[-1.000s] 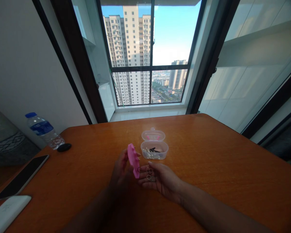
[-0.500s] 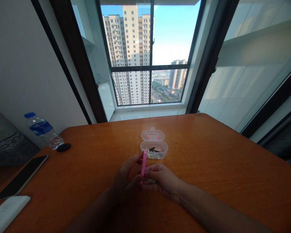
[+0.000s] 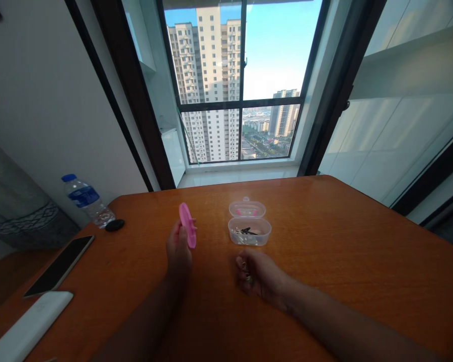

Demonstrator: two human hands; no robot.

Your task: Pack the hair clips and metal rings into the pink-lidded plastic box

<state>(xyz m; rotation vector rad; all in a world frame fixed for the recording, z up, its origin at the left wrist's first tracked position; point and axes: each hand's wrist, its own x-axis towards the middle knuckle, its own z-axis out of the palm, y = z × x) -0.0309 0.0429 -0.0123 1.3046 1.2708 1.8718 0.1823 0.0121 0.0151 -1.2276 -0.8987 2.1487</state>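
My left hand (image 3: 179, 251) is closed on a pink oval plastic piece (image 3: 187, 225), tilted on edge, with small pegs sticking out on its right side. To the right, my right hand (image 3: 254, 274) is curled closed, and small shiny bits show between its fingers, too small to name. Just beyond it stands a clear plastic box (image 3: 262, 236) with its lid (image 3: 247, 209) swung back. Inside the box lie small black and silvery pieces (image 3: 248, 231).
At the left of the wooden table (image 3: 324, 226) are a water bottle (image 3: 86, 198) with a blue cap, a round black object (image 3: 115, 224), a phone (image 3: 60, 265) and a white slab-like object (image 3: 32, 327). A window (image 3: 241, 103) stands behind the table.
My hands have moved apart. The left has carried the pink piece left and upward, turning its face into view. My right hand has let go of it and curled closed.
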